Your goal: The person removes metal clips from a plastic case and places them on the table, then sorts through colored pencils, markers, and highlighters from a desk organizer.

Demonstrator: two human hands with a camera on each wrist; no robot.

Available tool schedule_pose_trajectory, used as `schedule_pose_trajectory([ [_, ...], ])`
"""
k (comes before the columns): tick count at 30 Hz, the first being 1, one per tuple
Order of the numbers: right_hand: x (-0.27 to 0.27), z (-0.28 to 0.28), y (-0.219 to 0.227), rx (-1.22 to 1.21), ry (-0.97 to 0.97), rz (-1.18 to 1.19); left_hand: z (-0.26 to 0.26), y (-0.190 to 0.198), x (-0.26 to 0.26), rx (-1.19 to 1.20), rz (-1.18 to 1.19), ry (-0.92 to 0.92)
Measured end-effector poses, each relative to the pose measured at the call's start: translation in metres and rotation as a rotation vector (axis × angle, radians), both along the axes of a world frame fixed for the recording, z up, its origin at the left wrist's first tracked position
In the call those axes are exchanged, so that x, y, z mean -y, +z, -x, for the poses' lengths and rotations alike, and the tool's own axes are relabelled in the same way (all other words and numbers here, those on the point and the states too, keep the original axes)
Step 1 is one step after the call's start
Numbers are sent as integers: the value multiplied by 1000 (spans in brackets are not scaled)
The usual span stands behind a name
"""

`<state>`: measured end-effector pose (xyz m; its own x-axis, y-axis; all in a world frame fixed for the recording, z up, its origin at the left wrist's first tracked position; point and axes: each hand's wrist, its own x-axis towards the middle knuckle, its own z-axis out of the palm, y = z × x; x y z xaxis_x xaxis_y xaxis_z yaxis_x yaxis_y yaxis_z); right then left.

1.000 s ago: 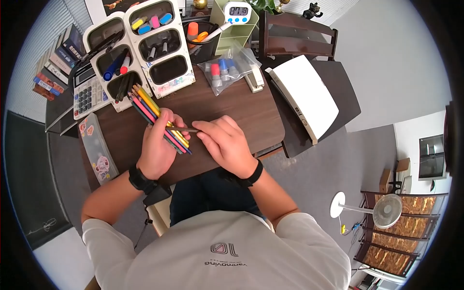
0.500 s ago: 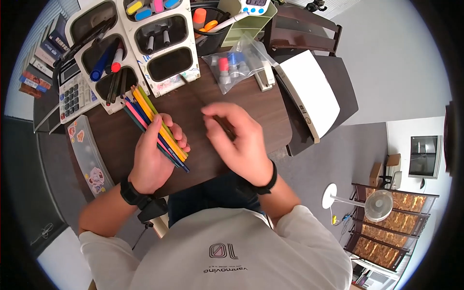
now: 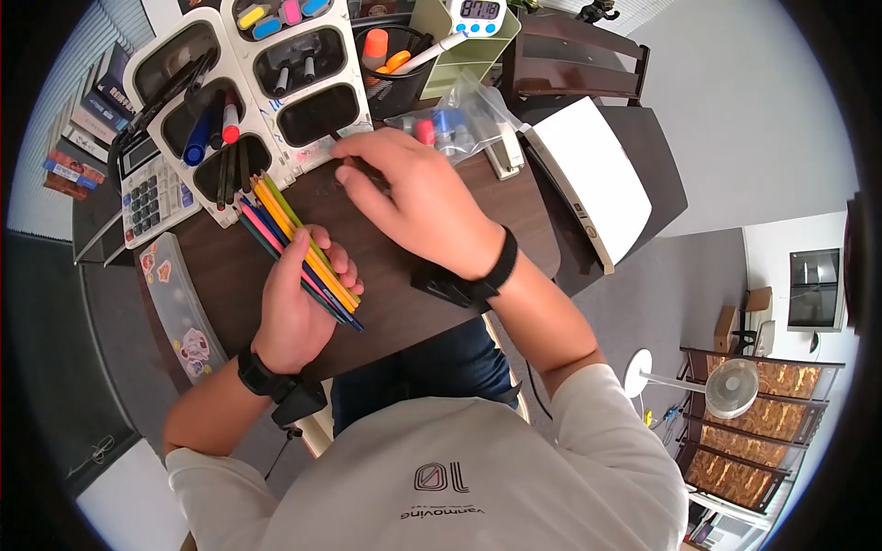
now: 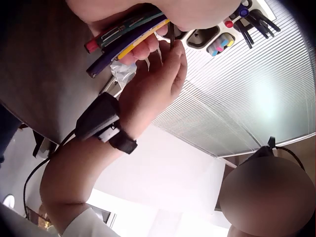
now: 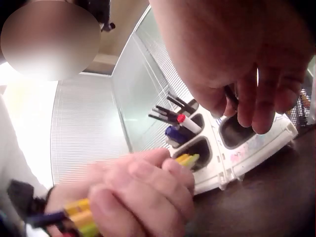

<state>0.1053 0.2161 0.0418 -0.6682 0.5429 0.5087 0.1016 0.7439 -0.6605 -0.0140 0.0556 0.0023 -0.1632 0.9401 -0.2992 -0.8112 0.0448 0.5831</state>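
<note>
My left hand (image 3: 299, 298) grips a bundle of coloured pencils (image 3: 269, 209), yellow, green, pink, blue and teal, slanting toward the white desk organizer (image 3: 250, 87). Their upper ends overlap the organizer's front left compartment in the head view. With thumb and fingers, my right hand (image 3: 423, 197) pinches a thin dark pencil (image 5: 231, 95) at the front right compartment (image 3: 317, 115). Most of that pencil is hidden by the fingers. In the right wrist view the fingertips overlap this compartment's opening.
Markers (image 3: 230, 124) and highlighters (image 3: 266, 26) stand in other compartments. Right of the organizer are a black mesh cup (image 3: 395, 92), a clear bag (image 3: 459, 124) of bottles and a stapler (image 3: 503, 156). A calculator (image 3: 156, 197) and a stickered case (image 3: 179, 308) lie at left.
My right hand has left the bundle with the dark pencil, swung it upright side forward, and reached the organizer's front right compartment. My left hand keeps the bundle in nearly the same place.
</note>
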Motion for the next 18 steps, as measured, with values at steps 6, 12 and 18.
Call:
schedule_pose_trajectory([
  [6, -11, 39, -17, 48, 67, -202, 6, -6, 1, 74, 15, 47],
  [12, -5, 41, -14, 117, -17, -218, 6, -6, 1, 72, -7, 63],
  [18, -14, 38, -23, 184, -92, -356, 6, -6, 2, 68, -17, 47],
])
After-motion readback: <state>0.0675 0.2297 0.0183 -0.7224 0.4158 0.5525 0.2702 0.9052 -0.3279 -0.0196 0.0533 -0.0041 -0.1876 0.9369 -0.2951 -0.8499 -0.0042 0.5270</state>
